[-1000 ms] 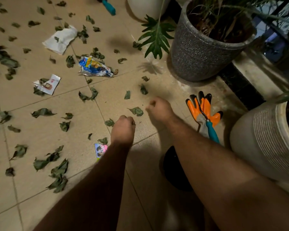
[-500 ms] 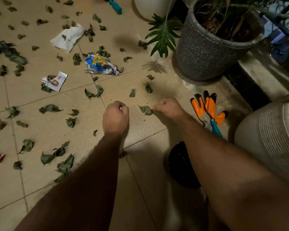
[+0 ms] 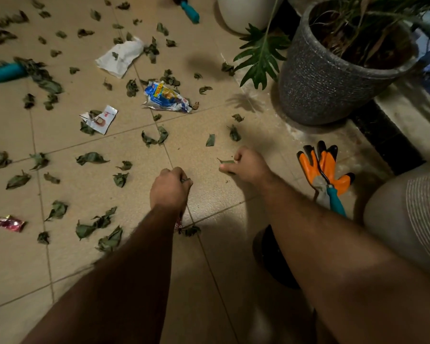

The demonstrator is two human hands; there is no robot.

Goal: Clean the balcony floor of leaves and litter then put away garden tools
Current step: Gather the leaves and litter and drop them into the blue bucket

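Pinched a dry leaf (image 3: 226, 161) off the tiled floor (image 3: 233, 194) with the right hand (image 3: 249, 165), just left of the orange gloves (image 3: 325, 167); kept the left hand (image 3: 170, 188) fisted around leaf scraps farther left of them. Best done by gathering outward from the gloves, filling each fist before unloading, leaving the blue wrapper (image 3: 166, 97) and teal-handled tool (image 3: 334, 197) for later.

Beige tiled floor (image 3: 233, 194): scattered dry leaves (image 3: 91, 158), blue snack wrapper (image 3: 166, 97), crumpled white paper (image 3: 121, 57), orange gloves (image 3: 324, 167), grey planter (image 3: 333, 78).
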